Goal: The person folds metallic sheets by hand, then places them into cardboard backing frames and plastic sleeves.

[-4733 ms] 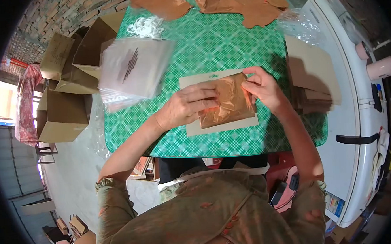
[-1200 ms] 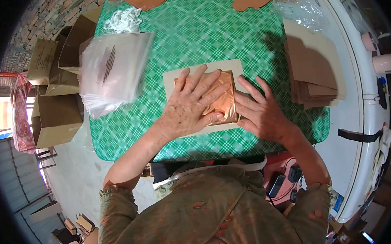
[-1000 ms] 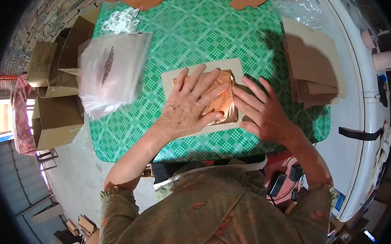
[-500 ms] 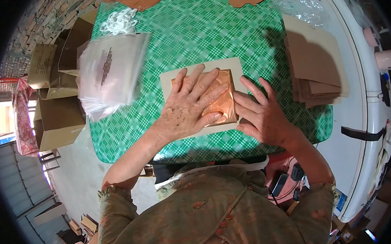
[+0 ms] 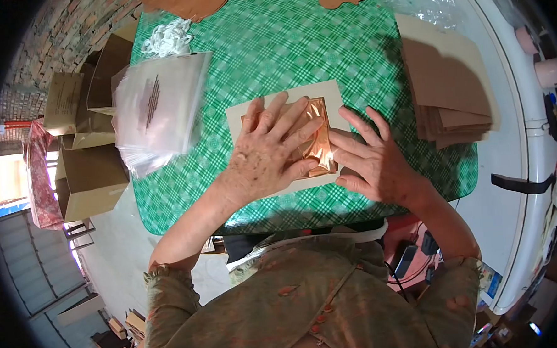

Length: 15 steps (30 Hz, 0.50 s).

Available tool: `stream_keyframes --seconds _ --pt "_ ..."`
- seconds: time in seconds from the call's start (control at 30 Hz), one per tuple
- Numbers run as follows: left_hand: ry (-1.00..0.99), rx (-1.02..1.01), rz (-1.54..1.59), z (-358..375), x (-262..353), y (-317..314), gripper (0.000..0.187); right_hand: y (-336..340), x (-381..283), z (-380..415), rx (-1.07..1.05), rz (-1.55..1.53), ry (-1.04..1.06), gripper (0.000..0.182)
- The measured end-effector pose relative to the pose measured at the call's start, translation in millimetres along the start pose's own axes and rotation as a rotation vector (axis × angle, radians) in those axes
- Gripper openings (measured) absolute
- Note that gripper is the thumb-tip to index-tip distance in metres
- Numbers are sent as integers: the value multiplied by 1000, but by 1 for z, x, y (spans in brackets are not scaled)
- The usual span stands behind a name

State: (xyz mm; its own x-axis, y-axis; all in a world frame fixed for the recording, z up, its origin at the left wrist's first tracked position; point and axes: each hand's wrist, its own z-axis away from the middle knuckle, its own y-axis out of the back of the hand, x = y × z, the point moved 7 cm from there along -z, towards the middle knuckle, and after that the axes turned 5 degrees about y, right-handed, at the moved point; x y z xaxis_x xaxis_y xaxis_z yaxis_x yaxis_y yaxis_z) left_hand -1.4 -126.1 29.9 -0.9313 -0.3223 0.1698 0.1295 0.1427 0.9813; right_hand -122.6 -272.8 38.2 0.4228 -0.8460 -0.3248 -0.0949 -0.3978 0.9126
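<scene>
A shiny copper-coloured packet lies on a pale cardboard sheet near the front of the green checked table. Flat across the packet's left and middle part rests my left hand, its fingers spread, hiding much of it. My right hand is at the packet's right edge, fingers apart, with the fingertips against or very near that edge. Neither hand is closed round anything.
Clear plastic bags are stacked at the left, below a bundle of white cords. Brown cardboard sheets lie at the right. Brown pieces and crumpled clear plastic are at the far edge. Open boxes stand left.
The view has shifted slightly. Both hands stay in nearly the same places, and the packet's top looks more creased, with brighter glints.
</scene>
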Motion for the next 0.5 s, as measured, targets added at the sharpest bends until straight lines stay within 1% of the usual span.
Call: stream_keyframes --seconds 0.07,0.17,0.27,0.37,0.5 --pt "-4 -10 -51 -3 4 8 73 0 0 0 -4 -11 -7 55" --pt "-21 14 -20 -8 8 16 75 0 1 1 -12 -22 -16 55" --pt "-35 25 193 -14 6 18 72 -1 1 1 -15 -13 -8 53" --pt "-71 97 204 -13 0 3 70 0 0 0 -10 -10 3 56" --pt "-71 133 180 -11 2 -1 70 -1 1 0 -21 -9 4 55"
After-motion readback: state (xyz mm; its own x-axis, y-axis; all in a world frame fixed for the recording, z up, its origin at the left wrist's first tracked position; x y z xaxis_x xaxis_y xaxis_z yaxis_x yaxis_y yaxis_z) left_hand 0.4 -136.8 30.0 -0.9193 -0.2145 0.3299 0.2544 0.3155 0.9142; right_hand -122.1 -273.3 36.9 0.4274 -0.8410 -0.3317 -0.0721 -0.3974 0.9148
